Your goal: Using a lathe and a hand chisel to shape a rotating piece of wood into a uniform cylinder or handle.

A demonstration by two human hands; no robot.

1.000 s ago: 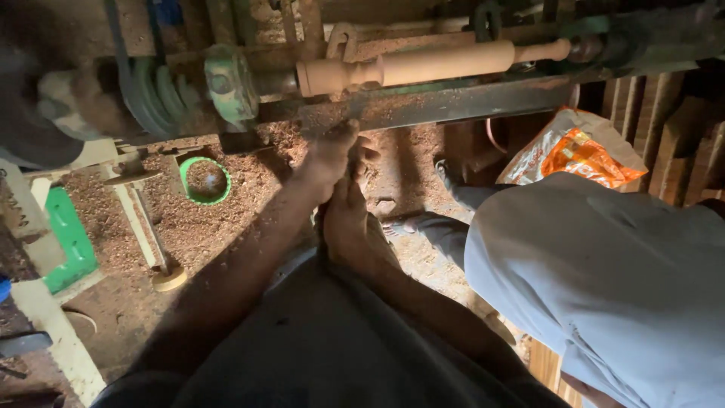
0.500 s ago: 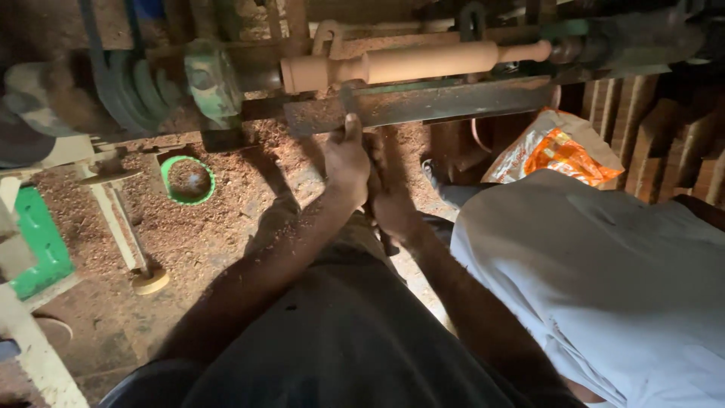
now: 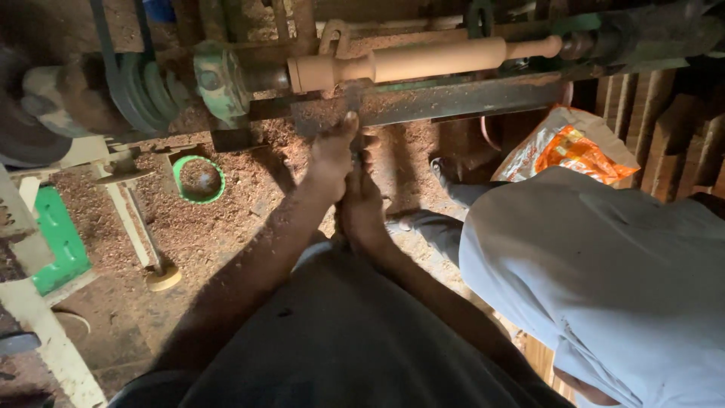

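Note:
A pale turned wooden piece, shaped like a rolling pin, is mounted across the lathe at the top. My left hand and my right hand are clasped together around a dark turning tool. The tool leans on the steel rest bar, and its tip reaches up toward the narrow neck at the left end of the wooden piece. My left hand is in front near the bar, and my right hand grips just behind it. The tool's handle is hidden inside my hands.
A green headstock with a belt pulley sits at the left. A green ring and a green block lie among wood shavings. Another person in a light grey shirt bends at the right, by an orange bag.
My hands stay at the rest bar with the tool. My right hand has drawn in closer behind the left, and the view has shifted slightly.

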